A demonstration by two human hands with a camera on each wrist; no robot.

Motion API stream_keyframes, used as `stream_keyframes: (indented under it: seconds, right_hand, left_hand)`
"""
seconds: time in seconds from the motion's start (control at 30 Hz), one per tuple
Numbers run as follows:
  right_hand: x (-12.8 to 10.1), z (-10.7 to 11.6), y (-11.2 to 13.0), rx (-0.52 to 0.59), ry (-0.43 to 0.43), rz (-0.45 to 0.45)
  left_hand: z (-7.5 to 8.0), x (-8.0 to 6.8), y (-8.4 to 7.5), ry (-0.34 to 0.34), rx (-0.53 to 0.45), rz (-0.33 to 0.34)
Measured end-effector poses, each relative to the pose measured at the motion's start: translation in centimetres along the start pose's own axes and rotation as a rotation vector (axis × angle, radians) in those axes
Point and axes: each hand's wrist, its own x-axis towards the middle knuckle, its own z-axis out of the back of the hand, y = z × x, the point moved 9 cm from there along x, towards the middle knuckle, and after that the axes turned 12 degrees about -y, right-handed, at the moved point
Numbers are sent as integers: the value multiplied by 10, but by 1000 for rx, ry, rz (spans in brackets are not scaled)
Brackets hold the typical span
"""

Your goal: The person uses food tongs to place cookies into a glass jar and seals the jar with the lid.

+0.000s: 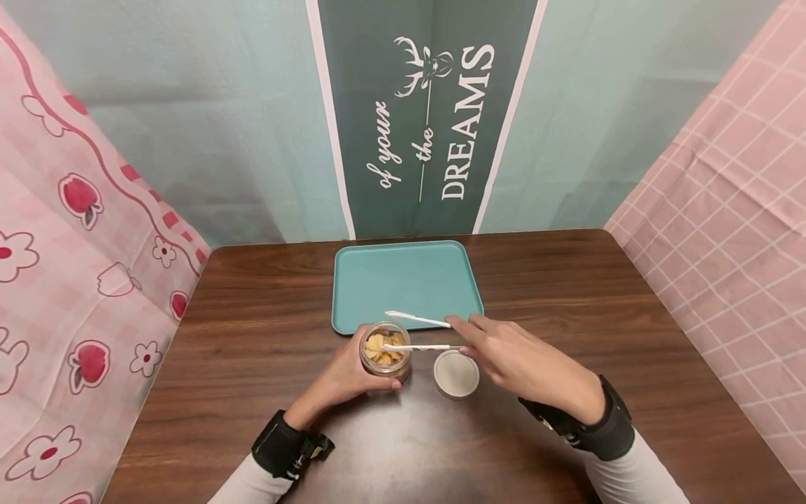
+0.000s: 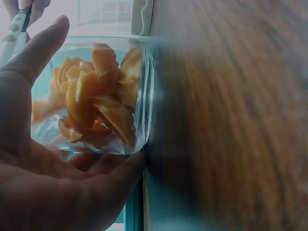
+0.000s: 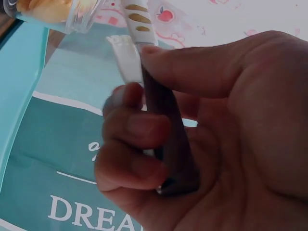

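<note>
My left hand (image 1: 343, 374) holds a clear jar (image 1: 401, 369) on the table, fingers and thumb curved round its side. Yellow-orange ridged snack pieces (image 1: 376, 346) lie inside; the left wrist view shows them through the clear wall (image 2: 148, 101). In my right hand (image 1: 525, 360) is a pair of tongs (image 1: 425, 347) with white tips, spread apart. One tip is over the jar's open mouth; the other is beyond the far rim. The right wrist view shows my thumb and curled fingers around the tongs' dark handle (image 3: 168, 139). Nothing is visible between the tips.
A round pale lid (image 1: 456, 374) lies on the brown wooden table (image 1: 264, 301), right of the jar and below my right hand. Behind the jar is a teal tray (image 1: 403, 280). Fabric hangings (image 1: 252, 105) stand around the table's back and sides.
</note>
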Motion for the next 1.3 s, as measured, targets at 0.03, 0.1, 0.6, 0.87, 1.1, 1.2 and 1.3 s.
stream_keyframes:
  seconds: [0.03,0.1,0.6,0.87,1.1,1.2,1.3]
  right_hand:
    - [0,2,0,-2,-13,4]
    - [0,7,-1,-10,-53,10]
    - [-1,27,-30,-21,-158,-74]
    - [-2,25,-65,-46,-92,-167]
    - [-3,13,-93,-23,-5,-251]
    - [-4,7,-102,-12,12,-267]
    - [-5,2,-110,4,31,-285]
  left_hand:
    - [0,0,0,-2,-2,-4]
    - [0,0,0,-2,-8,-7]
    - [0,-2,2,-2,-4,15]
    - [1,-2,0,-7,-17,17]
    - [1,-2,1,-6,-14,11]
    - [1,-3,1,-4,-15,15]
    - [1,-3,0,-3,-16,20]
